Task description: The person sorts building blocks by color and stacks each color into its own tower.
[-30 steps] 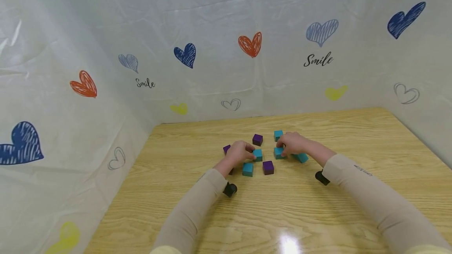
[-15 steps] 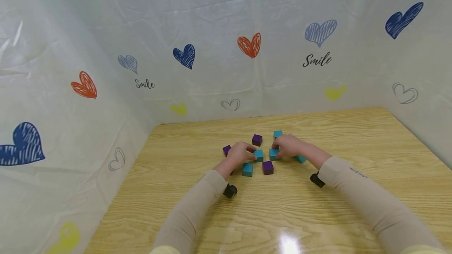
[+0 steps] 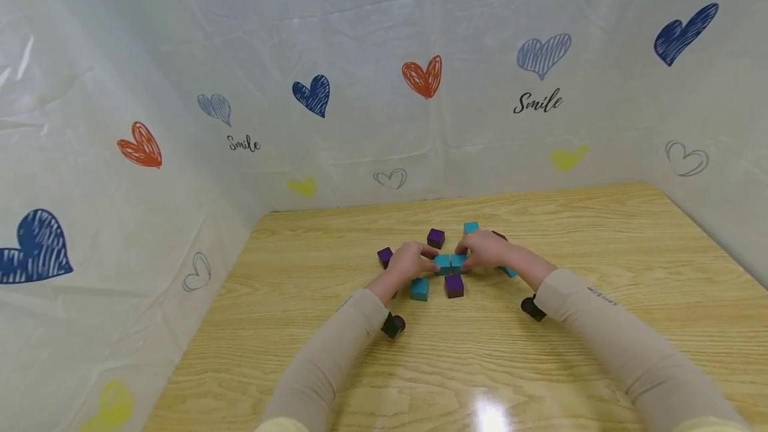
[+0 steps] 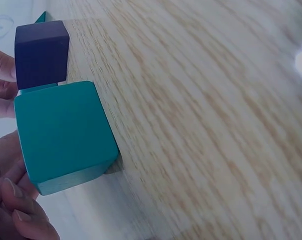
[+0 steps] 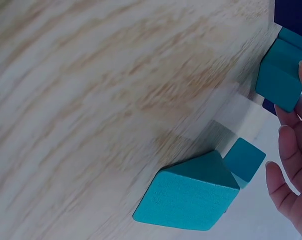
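In the head view, two teal cubes stand side by side at the middle of the cluster, with at most a thin gap between them. My left hand [image 3: 408,263] pinches the left teal cube [image 3: 443,265] with thumb and finger. From the other side, my right hand [image 3: 485,249] holds the right teal cube [image 3: 459,264], also seen as a teal cube [image 5: 280,75] at the fingertips in the right wrist view. A purple cube [image 3: 454,286] sits just in front of the pair. A nearer teal cube [image 4: 65,132] hides part of my left fingers in the left wrist view.
Behind the pair are a purple cube [image 3: 436,239] and a teal cube [image 3: 471,227]. Another purple cube [image 3: 385,257] lies left, partly behind my hand. A teal wedge-shaped block [image 5: 191,192] lies under my right wrist. A heart-printed sheet [image 3: 348,145] borders the wooden table [image 3: 270,272].
My right hand has slid its teal cube leftward to the one at my left hand, closing the gap. A dark block now shows behind the right wrist. The left hand has barely moved.
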`<state>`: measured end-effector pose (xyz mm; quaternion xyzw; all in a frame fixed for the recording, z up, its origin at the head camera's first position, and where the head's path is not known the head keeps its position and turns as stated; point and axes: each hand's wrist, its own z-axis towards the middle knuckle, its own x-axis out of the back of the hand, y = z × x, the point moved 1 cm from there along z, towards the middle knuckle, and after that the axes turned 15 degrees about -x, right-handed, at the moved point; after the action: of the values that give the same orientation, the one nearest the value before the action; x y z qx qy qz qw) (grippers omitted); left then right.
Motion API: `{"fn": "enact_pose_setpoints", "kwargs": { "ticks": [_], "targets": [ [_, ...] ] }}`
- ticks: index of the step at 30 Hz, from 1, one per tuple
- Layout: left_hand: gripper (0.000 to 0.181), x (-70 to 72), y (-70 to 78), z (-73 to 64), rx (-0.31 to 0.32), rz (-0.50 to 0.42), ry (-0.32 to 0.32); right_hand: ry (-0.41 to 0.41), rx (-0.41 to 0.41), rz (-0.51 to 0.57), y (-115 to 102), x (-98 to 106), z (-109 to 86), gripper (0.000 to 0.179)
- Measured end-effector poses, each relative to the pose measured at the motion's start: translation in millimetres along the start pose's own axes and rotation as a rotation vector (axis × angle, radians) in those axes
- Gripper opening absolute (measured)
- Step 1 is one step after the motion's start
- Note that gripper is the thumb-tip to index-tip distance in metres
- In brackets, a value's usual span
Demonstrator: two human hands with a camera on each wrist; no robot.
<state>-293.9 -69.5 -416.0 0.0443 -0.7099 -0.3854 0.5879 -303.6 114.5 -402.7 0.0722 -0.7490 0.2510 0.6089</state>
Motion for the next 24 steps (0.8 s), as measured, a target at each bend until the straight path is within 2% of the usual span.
{"fn": "enact_pose_setpoints", "kwargs": {
  "ticks": [24],
  "targets": [
    [0.034, -0.5, -4.7, 1.0, -0.002, -0.057, 0.022, -0.049, -0.003, 0.092, -2.4, 0.3, 1.7, 0.025]
  ]
}}
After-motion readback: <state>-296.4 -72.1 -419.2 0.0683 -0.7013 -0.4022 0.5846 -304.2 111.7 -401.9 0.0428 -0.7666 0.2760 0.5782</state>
